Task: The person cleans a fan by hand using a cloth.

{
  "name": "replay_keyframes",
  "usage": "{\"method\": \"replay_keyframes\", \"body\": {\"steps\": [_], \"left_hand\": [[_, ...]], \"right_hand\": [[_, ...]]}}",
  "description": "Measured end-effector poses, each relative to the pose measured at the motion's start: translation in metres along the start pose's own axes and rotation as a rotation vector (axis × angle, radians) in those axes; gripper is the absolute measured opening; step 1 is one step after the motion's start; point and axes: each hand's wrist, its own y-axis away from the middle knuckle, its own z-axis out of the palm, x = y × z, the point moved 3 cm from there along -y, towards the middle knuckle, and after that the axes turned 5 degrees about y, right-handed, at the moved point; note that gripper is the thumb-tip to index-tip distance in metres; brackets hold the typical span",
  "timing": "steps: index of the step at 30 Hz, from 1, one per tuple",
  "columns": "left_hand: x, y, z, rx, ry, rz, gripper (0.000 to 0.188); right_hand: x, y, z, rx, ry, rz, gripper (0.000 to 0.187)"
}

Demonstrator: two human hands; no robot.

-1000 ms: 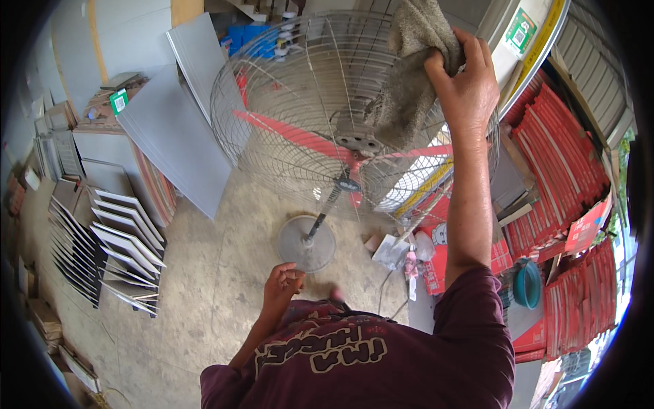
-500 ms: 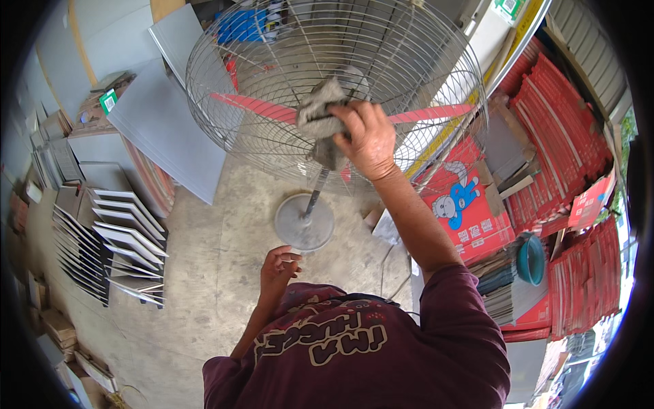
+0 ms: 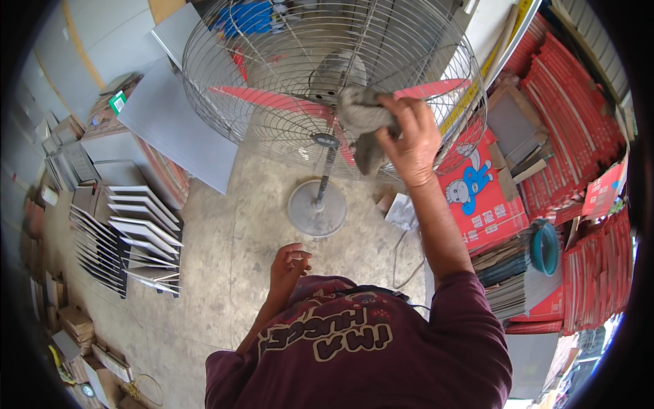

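A large standing fan with a round wire guard (image 3: 238, 126) and red blades (image 3: 269, 100) stands before me. My right hand (image 3: 414, 140) grips a crumpled grey rag (image 3: 364, 112) against the right front of the guard. Part of the cloth hangs below my fingers, beside the small dark centre badge (image 3: 325, 140). Low in front of my body, my left hand (image 3: 289, 268) is apart from the fan with its fingers curled together. Whatever is between those fingers is too small to make out. The fan's pole (image 3: 328, 170) rises from a round grey base (image 3: 317, 208).
On the left, a rack (image 3: 102, 249) holds several pale panels (image 3: 145, 232), with large grey sheets (image 3: 174, 116) leaning behind. Stacked red cartons (image 3: 572, 129) and a teal basin (image 3: 544, 249) are on the right. A cable (image 3: 396, 262) lies on the concrete floor (image 3: 211, 273).
My right hand has moved the rag rightward and a little down across the guard, uncovering the centre badge. My left hand stays low with curled fingers. The whole view has shifted slightly.
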Motion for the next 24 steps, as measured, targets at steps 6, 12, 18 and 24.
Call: {"method": "replay_keyframes", "body": {"steps": [6,12,18,24], "left_hand": [[0.0,0.009,0.0,0.039,0.0,0.024,0.037],[-0.004,0.017,-0.001,0.059,0.014,0.023,0.036],[-0.003,0.022,0.004,0.091,0.01,-0.011,0.037],[-0.002,0.021,0.011,0.098,-0.063,0.022,0.037]], "right_hand": [[0.011,-0.017,-0.018,0.16,-0.001,0.176,0.045],[0.017,0.018,0.013,0.041,-0.041,0.178,0.045],[0.012,0.058,0.036,-0.154,-0.106,0.304,0.043],[0.0,0.097,0.045,-0.278,-0.264,0.423,0.038]]}}
